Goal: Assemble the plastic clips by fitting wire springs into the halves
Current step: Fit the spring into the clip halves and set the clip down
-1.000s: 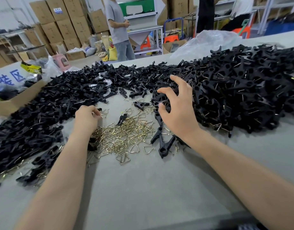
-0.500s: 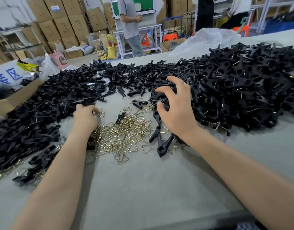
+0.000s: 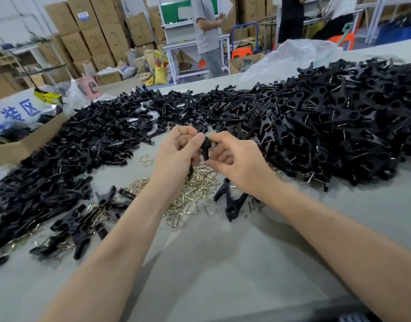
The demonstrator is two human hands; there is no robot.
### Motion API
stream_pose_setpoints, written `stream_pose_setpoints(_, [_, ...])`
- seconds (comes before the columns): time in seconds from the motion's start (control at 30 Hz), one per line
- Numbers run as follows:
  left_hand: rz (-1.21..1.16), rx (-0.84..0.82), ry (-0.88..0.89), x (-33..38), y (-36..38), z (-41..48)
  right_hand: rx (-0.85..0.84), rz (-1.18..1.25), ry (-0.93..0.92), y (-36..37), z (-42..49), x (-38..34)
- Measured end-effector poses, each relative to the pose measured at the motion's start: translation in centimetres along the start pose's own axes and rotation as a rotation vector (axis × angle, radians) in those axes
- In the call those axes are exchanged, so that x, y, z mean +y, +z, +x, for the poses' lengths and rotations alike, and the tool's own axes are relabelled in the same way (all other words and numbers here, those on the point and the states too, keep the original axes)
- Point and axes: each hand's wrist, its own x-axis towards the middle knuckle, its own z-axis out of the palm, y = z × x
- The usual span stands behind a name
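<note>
Two grips, left hand [image 3: 176, 152] and right hand [image 3: 237, 159], pinch one small black plastic clip half [image 3: 205, 146]. It looks light, stiff, slippery; hold its thick middle.

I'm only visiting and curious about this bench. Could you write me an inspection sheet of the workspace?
Surface: grey table, bare near the front edge.
Job's things: black clip halves heaped at left; clips with wire showing heaped at right; brass-coloured wire springs piled in the middle.
Clutter: clear plastic bag behind the right heap; cardboard box at left edge.
Hands: left hand and right hand both pinch one black clip piece above the springs.
Cables: nothing seen.
Surroundings: stacked cartons; a person by a white bench.
</note>
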Motion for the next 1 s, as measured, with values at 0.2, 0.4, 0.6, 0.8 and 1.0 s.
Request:
stream_pose_setpoints(0.2, [0.077,0.047,-0.002,-1.0,-0.2,-0.4,-0.036,0.139,0.158,0.4,-0.3,-0.2])
stream_pose_setpoints(0.4, [-0.151,-0.073,-0.05,-0.2,0.3,-0.9,0.128,0.417,0.263,0.2,0.0,-0.4])
stream_pose_setpoints(0.6, [-0.134,0.055,-0.047,-0.6,0.5,-0.7,0.161,0.583,0.387,-0.3,0.1,0.0])
stream_pose_setpoints(0.8, [-0.144,0.054,-0.058,-1.0,0.4,-0.6,0.13,0.614,0.417,-0.2,0.0,-0.3])
stream_pose_setpoints(1.0, [-0.205,0.114,-0.13,-1.4,0.5,-0.3,0.107,0.662,0.409,-0.2,0.0,-0.5])
